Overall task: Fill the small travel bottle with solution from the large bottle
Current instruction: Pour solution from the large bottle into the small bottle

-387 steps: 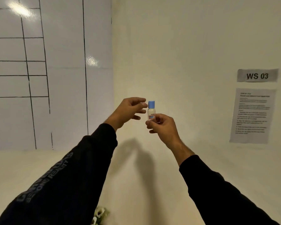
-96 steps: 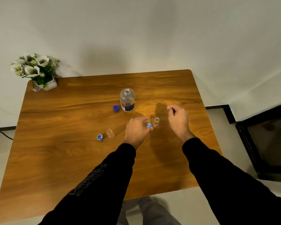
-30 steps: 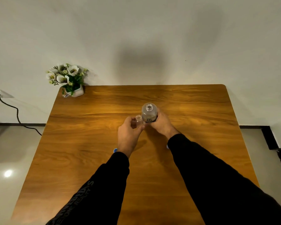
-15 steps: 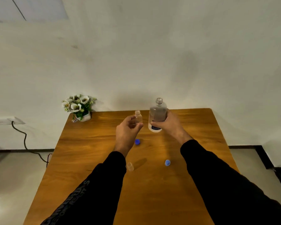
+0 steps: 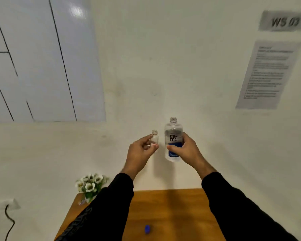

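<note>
My left hand [image 5: 139,152] pinches a small clear travel bottle [image 5: 154,137], uncapped and upright, held up in front of the wall. Right beside it, my right hand [image 5: 186,150] grips the large clear solution bottle [image 5: 173,136] around its blue label. That bottle is upright too, with no cap on its threaded neck. The two bottles stand a small gap apart, not touching. A blue cap [image 5: 147,229] lies on the wooden table [image 5: 172,211] below.
A small pot of white flowers [image 5: 90,186] stands at the table's far left corner. A whiteboard [image 5: 42,58] hangs on the left wall. A paper sheet [image 5: 266,73] and a "WS 03" sign [image 5: 285,21] are on the right wall. A black cable [image 5: 9,221] hangs at lower left.
Both hands have lifted the two bottles higher, up against the wall. The view has tilted upward, so most of the table has dropped out of sight.
</note>
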